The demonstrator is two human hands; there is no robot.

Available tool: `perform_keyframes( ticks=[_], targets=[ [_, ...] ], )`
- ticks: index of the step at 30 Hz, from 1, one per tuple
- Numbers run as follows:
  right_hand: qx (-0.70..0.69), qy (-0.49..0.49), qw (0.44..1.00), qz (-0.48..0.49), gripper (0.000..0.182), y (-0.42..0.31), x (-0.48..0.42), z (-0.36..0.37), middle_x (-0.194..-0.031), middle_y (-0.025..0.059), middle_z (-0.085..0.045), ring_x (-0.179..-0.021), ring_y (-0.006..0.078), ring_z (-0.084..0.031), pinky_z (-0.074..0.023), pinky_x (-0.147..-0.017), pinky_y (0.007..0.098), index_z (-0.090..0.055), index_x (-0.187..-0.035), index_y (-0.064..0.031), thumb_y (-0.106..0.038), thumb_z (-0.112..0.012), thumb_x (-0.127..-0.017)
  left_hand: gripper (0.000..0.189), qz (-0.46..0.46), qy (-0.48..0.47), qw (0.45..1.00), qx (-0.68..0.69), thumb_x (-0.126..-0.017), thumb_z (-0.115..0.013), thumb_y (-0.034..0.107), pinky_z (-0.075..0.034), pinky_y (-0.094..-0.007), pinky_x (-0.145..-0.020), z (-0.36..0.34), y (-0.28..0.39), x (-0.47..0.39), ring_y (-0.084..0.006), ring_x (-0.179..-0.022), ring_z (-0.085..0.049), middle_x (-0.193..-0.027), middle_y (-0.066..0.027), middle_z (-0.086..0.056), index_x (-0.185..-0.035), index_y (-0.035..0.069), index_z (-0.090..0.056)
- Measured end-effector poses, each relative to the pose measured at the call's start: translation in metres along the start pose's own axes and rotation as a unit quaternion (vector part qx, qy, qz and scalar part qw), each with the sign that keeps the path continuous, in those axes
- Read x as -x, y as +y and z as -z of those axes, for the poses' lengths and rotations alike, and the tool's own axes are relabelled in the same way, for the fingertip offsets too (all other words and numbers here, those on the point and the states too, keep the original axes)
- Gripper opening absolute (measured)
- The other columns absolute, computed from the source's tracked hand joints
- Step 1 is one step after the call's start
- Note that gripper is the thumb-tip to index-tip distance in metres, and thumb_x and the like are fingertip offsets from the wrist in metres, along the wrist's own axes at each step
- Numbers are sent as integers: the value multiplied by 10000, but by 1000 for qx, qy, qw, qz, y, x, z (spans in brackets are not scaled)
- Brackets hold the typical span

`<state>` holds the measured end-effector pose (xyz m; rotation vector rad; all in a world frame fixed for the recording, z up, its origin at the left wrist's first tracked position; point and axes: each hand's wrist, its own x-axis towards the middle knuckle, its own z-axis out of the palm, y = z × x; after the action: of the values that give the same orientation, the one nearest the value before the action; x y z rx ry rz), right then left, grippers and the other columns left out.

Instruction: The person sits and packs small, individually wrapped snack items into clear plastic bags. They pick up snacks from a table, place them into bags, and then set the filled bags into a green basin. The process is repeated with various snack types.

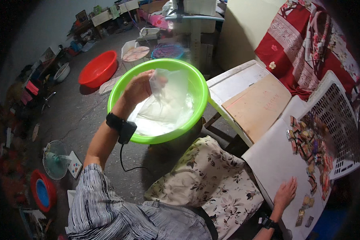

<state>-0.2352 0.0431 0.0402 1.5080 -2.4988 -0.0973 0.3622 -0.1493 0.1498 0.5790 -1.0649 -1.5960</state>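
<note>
My left hand (pixel 141 87) is over a lime-green plastic basin (pixel 159 139), its fingers gripping the upper edge of a clear plastic bag (pixel 171 90). The bag hangs down inside the basin, above more thin clear plastic (pixel 150 129). Whether the bag contains anything cannot be made out. To the right, my right hand (pixel 286 190) rests flat on a white-covered table (pixel 267 162), fingers extended and holding nothing. Beyond its fingertips lies a pile of small wrapped packets (pixel 309 144). A few loose packets (pixel 304 207) lie on the table just right of the hand.
A white slatted plastic basket (pixel 336 114) lies tipped beside the packets. A cardboard sheet (pixel 258 105) bearing writing covers part of the table. Floral cloth (pixel 216 183) drapes my lap. On the floor are a red basin (pixel 99 69), a fan (pixel 56 159) and a red-and-blue tub (pixel 43 192).
</note>
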Motion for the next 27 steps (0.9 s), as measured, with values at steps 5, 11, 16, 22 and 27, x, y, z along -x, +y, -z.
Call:
perform_keyframes(
  ticks=[5, 11, 16, 22, 27],
  targets=[
    [-69, 7, 997, 21, 443, 15, -5, -10, -1413, 118, -345, -1301, 309, -313, -290, -1050, 428, -391, -1321, -29, -205, -444, -918, 381, 17, -50, 995, 89, -899, -477, 255, -471, -341, -830, -68, -59, 3, -225, -915, -597, -1040, -150, -602, -1161, -20, -484],
    [-689, -79, 720, 24, 330, -74, 31, 73, -1090, 89, -615, -1023, 187, -570, -407, -933, 312, -566, -1142, -3, -256, -470, -953, 308, 115, -88, 980, 136, -889, -499, 255, -486, -304, -732, -156, -145, 19, -172, -821, -583, -961, -105, -595, -1082, 14, -506],
    [-798, -83, 597, 26, 279, -118, 49, 95, -886, 30, -618, -785, 94, -567, -450, -714, 226, -596, -1030, -1, -256, -551, -926, 198, 187, -77, 965, 169, -882, -520, 199, -481, -305, -742, -207, -200, 34, -155, -776, -586, -868, -67, -612, -950, 18, -561],
    [-758, 54, 648, -54, 209, -107, 59, 80, -693, -22, -531, -622, 52, -446, -385, -569, 204, -557, -832, -9, -197, -542, -920, 97, 218, -16, 971, 98, -880, -546, 128, -498, -259, -674, -224, -208, 55, -122, -701, -578, -806, -28, -596, -813, 59, -542],
    [-689, 79, 716, -82, 245, -96, 62, 65, -650, -5, -486, -597, 76, -412, -377, -556, 237, -513, -779, -15, -210, -522, -925, 145, 115, -46, 982, -145, -879, -557, 143, -431, -218, -621, -228, -209, 64, -72, -681, -517, -730, 1, -551, -789, 29, -542]
  ],
)
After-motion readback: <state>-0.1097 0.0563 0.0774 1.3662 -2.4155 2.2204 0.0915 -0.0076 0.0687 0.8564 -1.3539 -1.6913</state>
